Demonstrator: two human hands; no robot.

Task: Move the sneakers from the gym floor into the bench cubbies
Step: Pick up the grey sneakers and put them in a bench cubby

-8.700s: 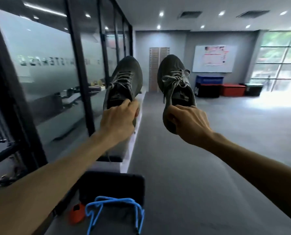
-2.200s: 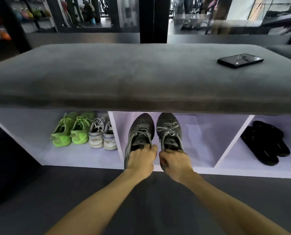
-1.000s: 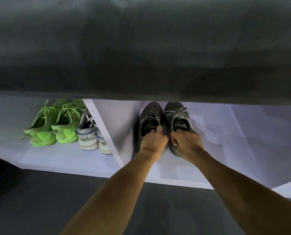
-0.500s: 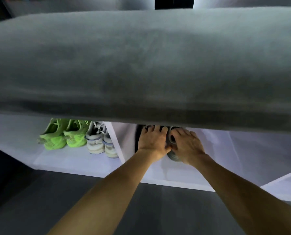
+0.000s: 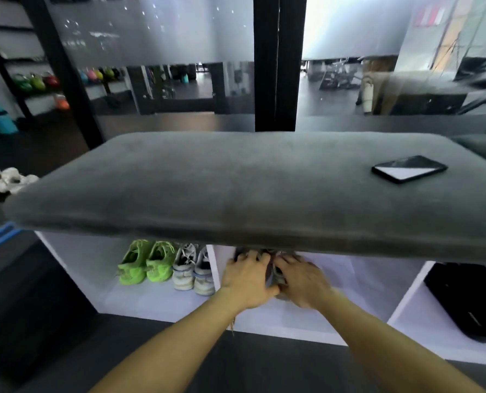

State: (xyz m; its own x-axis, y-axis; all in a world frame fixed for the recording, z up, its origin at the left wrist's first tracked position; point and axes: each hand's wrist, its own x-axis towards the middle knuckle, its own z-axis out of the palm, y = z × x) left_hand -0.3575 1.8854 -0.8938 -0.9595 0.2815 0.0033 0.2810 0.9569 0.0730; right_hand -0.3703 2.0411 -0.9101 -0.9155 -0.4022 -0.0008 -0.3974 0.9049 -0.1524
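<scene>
Both hands reach into the middle cubby (image 5: 361,282) of the white bench, at lower centre of the frame. The left hand (image 5: 246,282) lies palm down over the grey sneakers (image 5: 274,275), fingers spread and roughly straight, resting on the left shoe. The right hand (image 5: 302,282) lies beside it over the right shoe, fingers extended forward; motion blur prevents confirming whether either hand actually grips the shoes. The sneakers sit inside the middle cubby against its left divider, largely hidden by the hands and by the overhanging grey cushion (image 5: 236,188) that forms the worktop. Only a strip of heel and sole shows between the two hands. The left cubby (image 5: 88,265) holds a neon green pair (image 5: 147,263) and, just beside it on the right, a white-and-grey pair (image 5: 193,269), all toes pointing inward. The right cubby (image 5: 412,313) holds black slides (image 5: 468,302). A black phone (image 5: 409,168) lies flat on the cushion at right of frame. White shoes (image 5: 6,180) sit at the far left edge, beyond the bench.
</scene>
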